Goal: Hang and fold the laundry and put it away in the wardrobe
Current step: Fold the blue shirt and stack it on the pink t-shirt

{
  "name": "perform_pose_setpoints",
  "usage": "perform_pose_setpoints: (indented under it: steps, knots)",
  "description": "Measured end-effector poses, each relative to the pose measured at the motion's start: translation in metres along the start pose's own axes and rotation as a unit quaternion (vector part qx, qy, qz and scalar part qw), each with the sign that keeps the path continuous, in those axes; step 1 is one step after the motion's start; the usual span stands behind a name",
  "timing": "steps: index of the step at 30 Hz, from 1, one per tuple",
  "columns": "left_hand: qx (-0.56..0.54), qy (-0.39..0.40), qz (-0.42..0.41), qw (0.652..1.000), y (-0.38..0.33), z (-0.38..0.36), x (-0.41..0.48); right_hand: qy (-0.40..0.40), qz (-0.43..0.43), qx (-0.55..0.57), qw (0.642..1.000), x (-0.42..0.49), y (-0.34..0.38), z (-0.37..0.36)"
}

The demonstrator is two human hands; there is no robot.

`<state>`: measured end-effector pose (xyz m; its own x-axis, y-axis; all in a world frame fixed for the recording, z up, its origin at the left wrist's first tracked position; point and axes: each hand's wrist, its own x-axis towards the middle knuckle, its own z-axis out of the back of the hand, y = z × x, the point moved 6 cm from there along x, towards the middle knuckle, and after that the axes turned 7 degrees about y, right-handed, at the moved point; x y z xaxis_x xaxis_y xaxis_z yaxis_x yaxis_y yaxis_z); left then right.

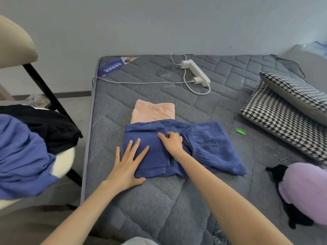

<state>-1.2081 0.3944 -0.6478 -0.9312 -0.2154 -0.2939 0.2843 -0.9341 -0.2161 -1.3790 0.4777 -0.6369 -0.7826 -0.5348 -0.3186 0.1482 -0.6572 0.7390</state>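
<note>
**Mattress: items on surface**

The grey quilted mattress [145, 200] carries a part-folded blue garment [212, 147] at centre, overlapping a folded peach cloth [154, 112]. A white power strip [196, 72] lies near the wall. On the right are two stacked checked pillows [283, 117], a small green object [240, 131] and a lilac garment [306, 191].

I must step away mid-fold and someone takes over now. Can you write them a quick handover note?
Left hand: open, pressing flat on the left edge of the blue garment.
Right hand: on its middle, fingers bent; pinching or not, unclear.
Done: pink piece folded on the mattress behind it; blue garment partly folded.
Left: finish this fold, then the heap on the chair and the lilac pile at right. Wardrobe not in view.
</note>
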Motion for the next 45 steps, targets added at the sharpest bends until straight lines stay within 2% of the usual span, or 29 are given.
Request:
perform_pose_setpoints:
  steps: [5,12,16,21,24,29,33,38,40,41,43,45]
  knots:
    - [0.064,-0.039,-0.042,0.996,-0.011,0.004,0.002,0.025,0.030,0.017,0.999,0.006,0.011,-0.008]
    - [0.136,-0.145,-0.094,0.976,-0.031,0.014,-0.004,0.052,0.052,0.035,0.997,0.013,0.016,-0.010]
    - [0.073,-0.176,-0.073,0.979,-0.029,0.020,-0.006,0.050,0.071,0.029,0.996,0.014,0.019,-0.010]
    - [-0.113,-0.172,-0.071,0.976,-0.026,0.019,-0.013,0.022,0.093,0.045,0.994,0.013,0.021,0.005]
    - [-0.144,-0.183,-0.078,0.969,-0.032,0.022,-0.015,0.015,0.102,0.042,0.994,0.013,0.023,0.012]
    - [-0.138,-0.200,-0.093,0.966,-0.048,0.030,-0.008,0.000,0.095,0.028,0.995,0.014,0.015,0.033]
    - [-0.140,-0.175,-0.112,0.968,-0.059,0.027,0.002,-0.005,0.071,0.002,0.997,0.014,0.000,0.044]
    - [-0.063,-0.066,-0.101,0.991,-0.057,0.001,0.014,0.007,0.053,-0.015,0.998,0.010,-0.018,0.037]
    - [-0.068,-0.048,-0.107,0.991,-0.056,-0.003,0.013,-0.004,0.056,-0.014,0.998,0.008,-0.022,0.036]
    - [-0.085,-0.063,-0.115,0.988,-0.055,0.000,0.010,-0.014,0.058,-0.010,0.998,0.006,-0.022,0.037]
    - [-0.131,-0.144,-0.126,0.973,-0.051,0.013,0.002,-0.041,0.073,-0.005,0.996,0.004,-0.018,0.039]
    - [-0.167,-0.238,-0.077,0.954,-0.037,0.025,-0.004,-0.081,0.113,-0.036,0.990,-0.003,-0.008,0.041]
